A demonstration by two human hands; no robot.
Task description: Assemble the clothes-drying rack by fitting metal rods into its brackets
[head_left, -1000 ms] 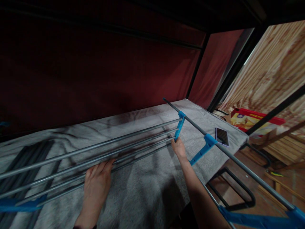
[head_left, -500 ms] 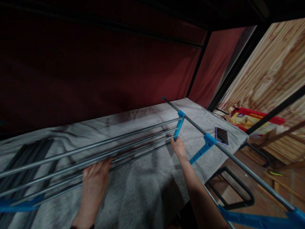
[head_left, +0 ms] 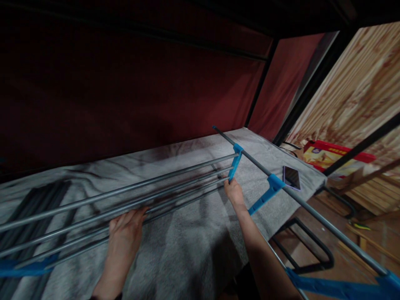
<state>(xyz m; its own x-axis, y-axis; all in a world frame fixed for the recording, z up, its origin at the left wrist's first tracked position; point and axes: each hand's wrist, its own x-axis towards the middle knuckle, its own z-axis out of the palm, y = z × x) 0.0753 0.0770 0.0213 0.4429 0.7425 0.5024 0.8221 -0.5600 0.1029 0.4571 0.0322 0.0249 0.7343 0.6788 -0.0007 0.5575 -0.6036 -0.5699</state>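
Observation:
Several grey metal tubes (head_left: 175,171) run side by side from the left edge into a blue plastic bracket (head_left: 235,163), which sits on a long upright-side pole (head_left: 254,161). My left hand (head_left: 128,225) is closed over the lower tubes near their middle, its fingertips partly hidden behind them. My right hand (head_left: 233,191) pinches the lower end of the blue bracket, where the lowest tubes meet it. Farther down the pole is a second blue bracket (head_left: 268,193), just right of my right wrist, with no tubes visible in it. Another blue bracket (head_left: 28,267) holds the tubes' left ends.
Under the rack lies a grey blanket (head_left: 184,254) on a bed with black metal posts (head_left: 309,89). More dark tubes (head_left: 37,204) lie at left. A phone (head_left: 291,178) rests near the right edge. Beyond are a red box (head_left: 331,156) and a black metal frame (head_left: 326,254).

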